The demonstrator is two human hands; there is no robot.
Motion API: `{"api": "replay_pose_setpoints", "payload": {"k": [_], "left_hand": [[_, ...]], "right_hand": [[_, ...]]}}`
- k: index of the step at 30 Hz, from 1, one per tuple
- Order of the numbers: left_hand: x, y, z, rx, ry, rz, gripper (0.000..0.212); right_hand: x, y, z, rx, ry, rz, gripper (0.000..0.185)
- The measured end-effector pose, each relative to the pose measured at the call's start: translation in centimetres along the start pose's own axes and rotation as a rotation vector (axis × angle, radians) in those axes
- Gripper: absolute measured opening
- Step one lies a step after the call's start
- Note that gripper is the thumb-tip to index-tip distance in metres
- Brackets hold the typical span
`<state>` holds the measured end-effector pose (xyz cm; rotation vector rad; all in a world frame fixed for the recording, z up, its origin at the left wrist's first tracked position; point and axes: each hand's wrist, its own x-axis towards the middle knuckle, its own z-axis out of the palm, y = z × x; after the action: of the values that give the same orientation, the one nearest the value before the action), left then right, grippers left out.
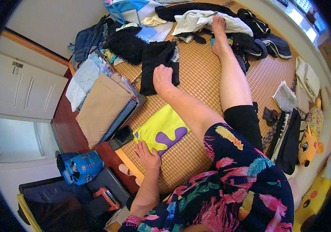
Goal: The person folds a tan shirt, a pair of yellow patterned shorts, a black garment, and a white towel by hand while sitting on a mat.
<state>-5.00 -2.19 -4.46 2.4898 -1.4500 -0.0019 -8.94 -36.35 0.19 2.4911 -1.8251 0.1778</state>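
My left hand [147,157] lies flat, fingers apart, on the near edge of a folded lime-yellow cloth [154,127] with purple drip-shaped patches. Farther off, my right hand [163,77] has its fingers curled onto a black folded garment [151,63]; the fingertips are partly hidden. That garment shows a grey-and-white patterned strip along its right side. Both cloths rest on a woven bamboo mat [194,72]. Beside the yellow cloth stands a tall stack of folded clothes, with tan trousers [104,107] on top and blue jeans [119,119] beneath.
Loose clothes surround a black fuzzy garment [124,43] and a white cloth [200,21] under my bare foot [219,26]. A dark phone-like object [123,134] sits at the mat's edge. Below are a blue bag [87,166] and a dark suitcase [58,191]. Plush toys [307,148] line the right.
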Motion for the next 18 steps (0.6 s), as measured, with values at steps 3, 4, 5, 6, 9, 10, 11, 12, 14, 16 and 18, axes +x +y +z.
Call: {"api": "replay_pose_setpoints", "payload": {"k": [3, 4, 5, 6, 9, 10, 11, 12, 14, 16, 18], "left_hand": [[0.1, -0.3, 0.3, 0.027, 0.020, 0.022, 0.057], [0.1, -0.3, 0.4, 0.020, 0.024, 0.026, 0.057], [0.1, -0.3, 0.6, 0.014, 0.028, 0.031, 0.057], [0.0, -0.4, 0.6, 0.013, 0.035, 0.028, 0.056], [0.0, -0.5, 0.5, 0.014, 0.041, 0.026, 0.056], [0.1, -0.4, 0.5, 0.014, 0.038, 0.027, 0.056], [0.2, -0.3, 0.4, 0.014, 0.035, 0.028, 0.056], [0.1, -0.2, 0.3, 0.014, 0.033, 0.024, 0.056], [0.1, -0.2, 0.2, 0.011, 0.039, 0.023, 0.056], [0.0, -0.2, 0.2, 0.010, 0.041, 0.024, 0.056], [0.0, -0.3, 0.3, 0.009, 0.041, 0.022, 0.056]], "right_hand": [[-0.2, 0.4, 0.4, -0.083, 0.036, -0.050, 0.019], [-0.2, 0.5, 0.7, -0.130, 0.052, -0.087, 0.020], [-0.2, 0.6, 1.0, -0.176, 0.069, -0.124, 0.020], [-0.6, 0.4, 0.6, -0.179, 0.096, -0.167, 0.022], [-0.9, -0.4, -0.6, -0.404, 0.027, -0.253, 0.024], [-0.9, -0.5, -0.8, -0.438, 0.017, -0.265, 0.024], [-1.0, -0.5, -0.9, -0.454, 0.023, -0.276, 0.025], [-1.1, -0.7, -1.1, -0.470, 0.034, -0.287, 0.025], [-1.4, -0.8, -1.3, -0.473, 0.054, -0.297, 0.025], [-1.6, -0.9, -1.5, -0.453, 0.073, -0.291, 0.026], [-1.7, -0.8, -1.7, -0.402, 0.095, -0.271, 0.027]]}}
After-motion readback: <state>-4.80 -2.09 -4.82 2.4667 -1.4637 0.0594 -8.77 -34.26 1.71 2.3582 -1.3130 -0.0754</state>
